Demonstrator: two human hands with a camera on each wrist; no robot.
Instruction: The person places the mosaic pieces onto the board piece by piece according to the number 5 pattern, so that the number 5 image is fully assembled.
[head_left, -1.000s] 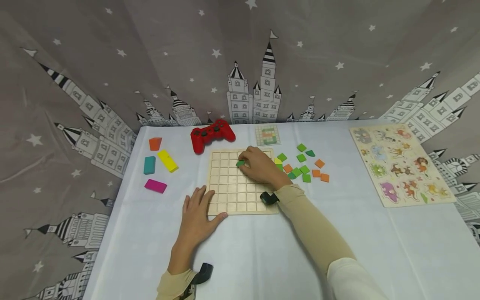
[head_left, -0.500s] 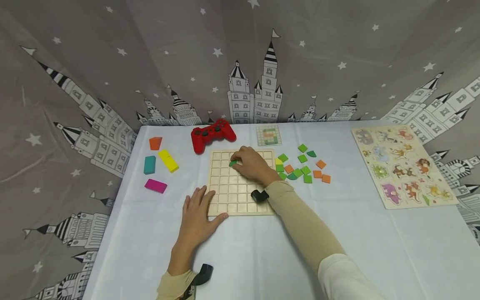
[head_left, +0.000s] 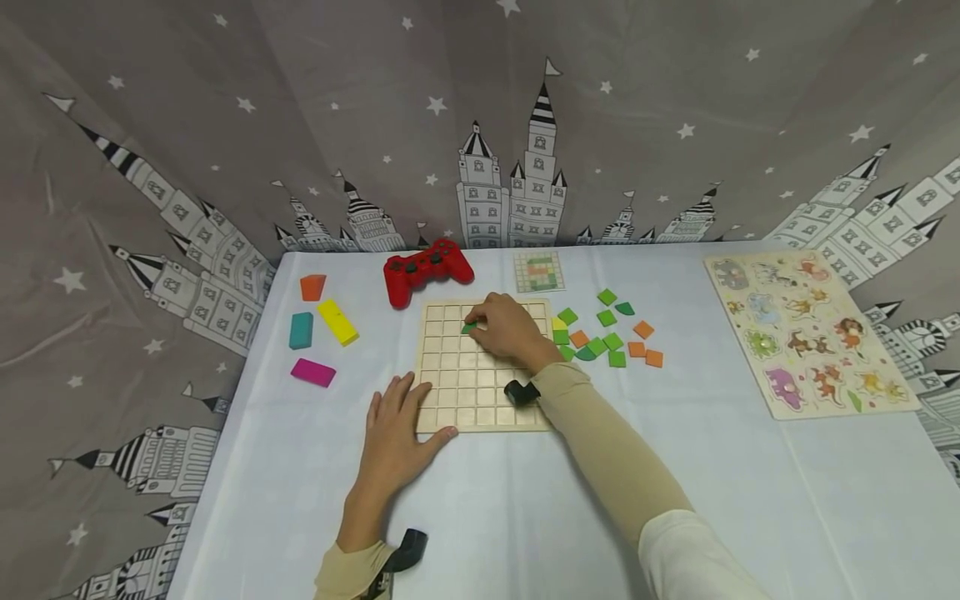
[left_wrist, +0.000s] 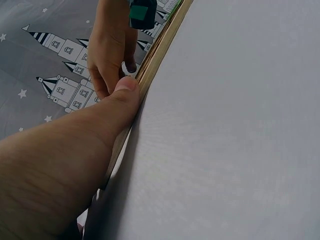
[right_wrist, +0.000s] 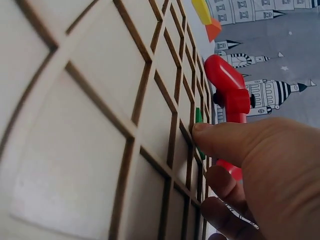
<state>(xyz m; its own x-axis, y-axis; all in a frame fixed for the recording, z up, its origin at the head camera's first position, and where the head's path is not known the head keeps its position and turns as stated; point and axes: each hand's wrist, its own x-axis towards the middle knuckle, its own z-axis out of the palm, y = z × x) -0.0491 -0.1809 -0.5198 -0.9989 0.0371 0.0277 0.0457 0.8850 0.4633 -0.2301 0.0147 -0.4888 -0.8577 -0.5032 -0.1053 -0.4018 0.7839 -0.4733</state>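
Observation:
A wooden grid board (head_left: pixel 450 383) (right_wrist: pixel 90 110) lies in the middle of the white table. My right hand (head_left: pixel 506 329) (right_wrist: pixel 250 165) rests over its far rows and pinches a small green tile (head_left: pixel 468 327) (right_wrist: pixel 198 116) down against a cell near the top. My left hand (head_left: pixel 393 433) (left_wrist: pixel 65 165) lies flat on the cloth, its thumb against the board's near left edge (left_wrist: pixel 155 55). Loose green, orange and yellow tiles (head_left: pixel 603 337) are scattered just right of the board.
A red game controller (head_left: pixel 426 268) (right_wrist: pixel 227 87) and a small pattern card (head_left: pixel 537 271) lie behind the board. Coloured blocks (head_left: pixel 318 329) sit at the left, an animal peg puzzle (head_left: pixel 806 329) at the right. A grey castle-print curtain (head_left: pixel 480 125) surrounds the table.
My right hand has carried the green tile a little leftward across the board's upper rows and lowered it onto a cell. My left hand has stayed where it was.

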